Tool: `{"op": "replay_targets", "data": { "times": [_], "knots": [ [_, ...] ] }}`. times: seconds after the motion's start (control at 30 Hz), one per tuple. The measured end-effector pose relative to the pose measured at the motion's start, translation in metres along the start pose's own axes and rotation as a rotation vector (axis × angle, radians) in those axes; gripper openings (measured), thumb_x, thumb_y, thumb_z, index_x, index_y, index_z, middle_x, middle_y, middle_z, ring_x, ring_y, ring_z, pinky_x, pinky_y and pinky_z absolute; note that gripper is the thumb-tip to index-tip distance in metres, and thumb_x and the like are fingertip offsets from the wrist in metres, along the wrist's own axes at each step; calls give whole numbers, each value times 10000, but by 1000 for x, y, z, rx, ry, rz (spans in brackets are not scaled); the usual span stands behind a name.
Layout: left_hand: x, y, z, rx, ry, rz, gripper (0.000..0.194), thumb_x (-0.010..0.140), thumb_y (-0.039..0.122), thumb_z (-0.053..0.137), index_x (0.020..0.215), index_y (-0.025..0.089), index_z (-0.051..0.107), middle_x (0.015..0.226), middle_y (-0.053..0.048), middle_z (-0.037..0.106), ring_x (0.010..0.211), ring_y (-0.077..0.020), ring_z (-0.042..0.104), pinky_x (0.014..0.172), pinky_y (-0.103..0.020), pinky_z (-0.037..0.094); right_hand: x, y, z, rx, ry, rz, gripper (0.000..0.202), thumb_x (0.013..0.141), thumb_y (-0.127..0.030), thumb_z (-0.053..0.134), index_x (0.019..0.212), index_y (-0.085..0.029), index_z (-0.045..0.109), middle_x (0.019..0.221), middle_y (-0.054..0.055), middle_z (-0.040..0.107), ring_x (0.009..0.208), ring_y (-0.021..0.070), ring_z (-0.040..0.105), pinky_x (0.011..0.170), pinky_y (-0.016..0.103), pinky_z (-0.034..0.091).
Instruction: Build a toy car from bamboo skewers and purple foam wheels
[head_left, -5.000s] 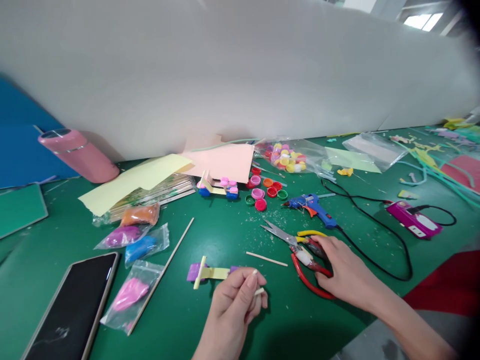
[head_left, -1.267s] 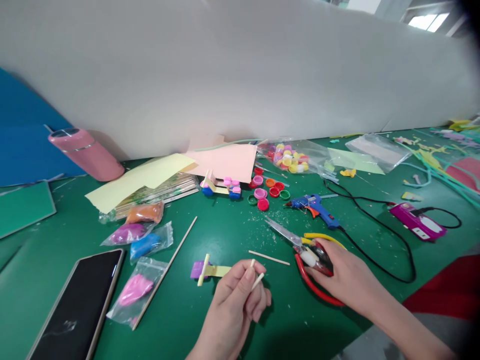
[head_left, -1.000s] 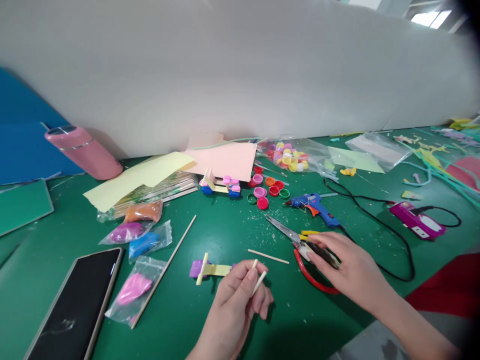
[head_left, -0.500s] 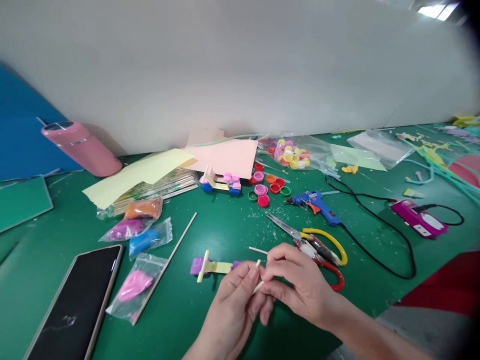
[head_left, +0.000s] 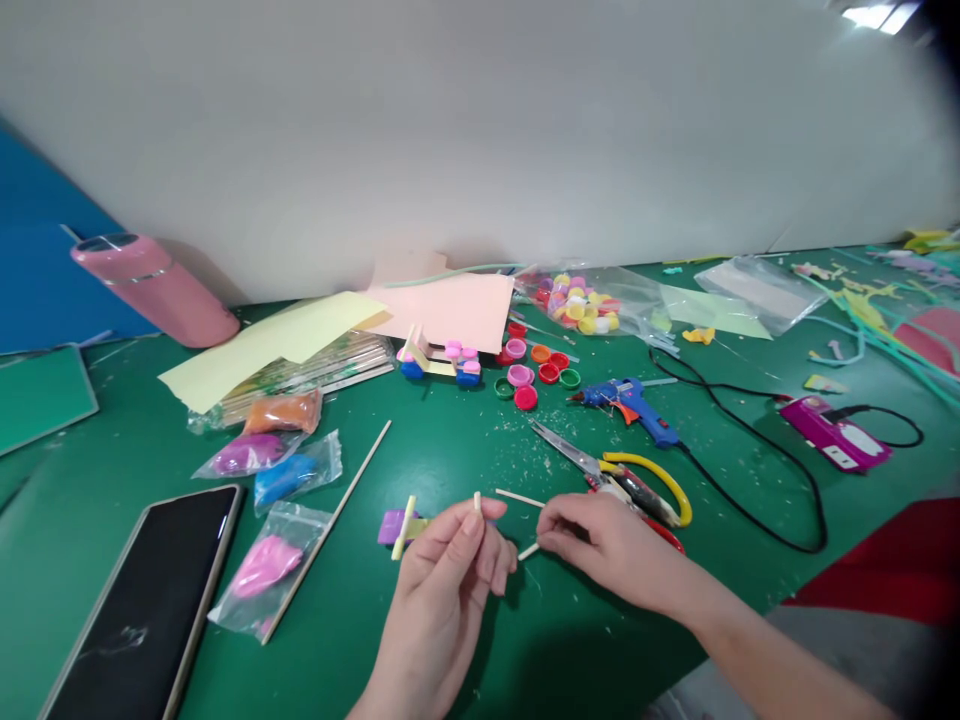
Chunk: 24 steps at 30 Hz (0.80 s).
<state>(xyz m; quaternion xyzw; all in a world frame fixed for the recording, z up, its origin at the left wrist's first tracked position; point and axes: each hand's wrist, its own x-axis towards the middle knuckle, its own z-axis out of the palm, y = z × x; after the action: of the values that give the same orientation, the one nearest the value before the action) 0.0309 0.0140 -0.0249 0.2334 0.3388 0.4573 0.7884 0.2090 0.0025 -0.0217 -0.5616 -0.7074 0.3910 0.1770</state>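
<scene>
My left hand (head_left: 454, 570) pinches a short pale stick piece (head_left: 478, 503) upright between thumb and forefinger. To its right, my right hand (head_left: 589, 540) has its fingers closed on another pale stick piece (head_left: 529, 551), whose end points down and left. A thin stick (head_left: 519, 497) lies just beyond my right fingertips. Partly hidden behind my left hand is a small purple piece (head_left: 392, 527) with a cream bar (head_left: 404, 528) across it. Farther back stands a small blue and pink model (head_left: 441, 362).
Scissors (head_left: 574, 450) and yellow-handled pliers (head_left: 652, 488) lie beside my right hand, with a blue glue gun (head_left: 630, 405) and its cable behind. Coloured caps (head_left: 526, 376) sit at mid-table. Left are clay bags (head_left: 266, 568), a long stick (head_left: 330, 530), a phone (head_left: 142, 600) and a pink bottle (head_left: 161, 290).
My hands have moved apart, the left one shifting left with its stick piece. More of the piece in my right hand now shows. The view has shifted slightly.
</scene>
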Motion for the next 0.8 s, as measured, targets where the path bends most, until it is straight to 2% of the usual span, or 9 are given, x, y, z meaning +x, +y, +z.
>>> {"op": "replay_targets", "data": {
  "times": [0.1, 0.23, 0.3, 0.37, 0.47, 0.53, 0.7, 0.8],
  "knots": [
    [1, -1, -2, 56, -19, 15, 189, 861, 229, 471, 858, 145, 640, 475, 44, 450, 507, -102, 457, 565, -245, 340, -2, 0, 8, -91, 3, -41, 180, 881, -191, 444, 817, -187, 612, 772, 4, 621, 686, 132, 573, 625, 232, 415],
    [0, -1, -3, 169, -12, 83, 182, 869, 242, 457, 861, 162, 621, 493, 40, 477, 515, -110, 477, 547, -246, 336, -1, 1, 4, -279, 144, -59, 159, 872, -183, 463, 876, -204, 621, 864, 30, 582, 771, 152, 565, 698, 266, 425],
    [-2, -2, -2, 264, 14, 187, 167, 865, 250, 465, 863, 180, 616, 516, 41, 483, 532, -115, 482, 571, -256, 353, 1, 2, 1, -420, 155, -36, 140, 857, -168, 477, 918, -199, 599, 880, 38, 587, 813, 167, 561, 719, 274, 423],
    [-5, -5, -2, 386, 58, 329, 145, 853, 252, 485, 859, 202, 621, 544, 38, 490, 548, -122, 484, 585, -262, 366, 5, 2, 1, -556, 113, -4, 150, 846, -148, 475, 944, -186, 581, 879, 48, 602, 834, 180, 565, 726, 277, 420],
    [-11, -9, 0, 579, 141, 533, 132, 830, 220, 512, 855, 224, 641, 573, 31, 515, 534, -123, 486, 561, -251, 375, 11, 0, 1, -664, 58, 30, 158, 838, -115, 444, 875, -166, 588, 807, 61, 622, 767, 194, 589, 675, 283, 418],
    [-15, -12, 3, 694, 176, 609, 148, 808, 175, 529, 846, 229, 661, 569, 28, 532, 514, -123, 490, 545, -240, 378, 14, -3, 1, -700, 30, 34, 153, 817, -102, 451, 800, -158, 593, 761, 68, 630, 715, 204, 601, 625, 284, 411],
    [-17, -15, 6, 771, 166, 620, 227, 761, 106, 550, 861, 245, 700, 567, 15, 566, 477, -132, 494, 510, -232, 378, 20, -8, -1, -779, -23, 32, 121, 761, -95, 480, 769, -146, 589, 755, 89, 643, 684, 214, 615, 567, 268, 390],
    [-17, -17, 6, 761, 151, 625, 217, 742, 113, 576, 851, 234, 718, 596, -18, 606, 531, -167, 519, 560, -254, 393, 21, -8, -1, -801, -32, 25, 118, 740, -92, 485, 777, -148, 582, 761, 85, 644, 693, 202, 615, 566, 254, 384]
  ]
}}
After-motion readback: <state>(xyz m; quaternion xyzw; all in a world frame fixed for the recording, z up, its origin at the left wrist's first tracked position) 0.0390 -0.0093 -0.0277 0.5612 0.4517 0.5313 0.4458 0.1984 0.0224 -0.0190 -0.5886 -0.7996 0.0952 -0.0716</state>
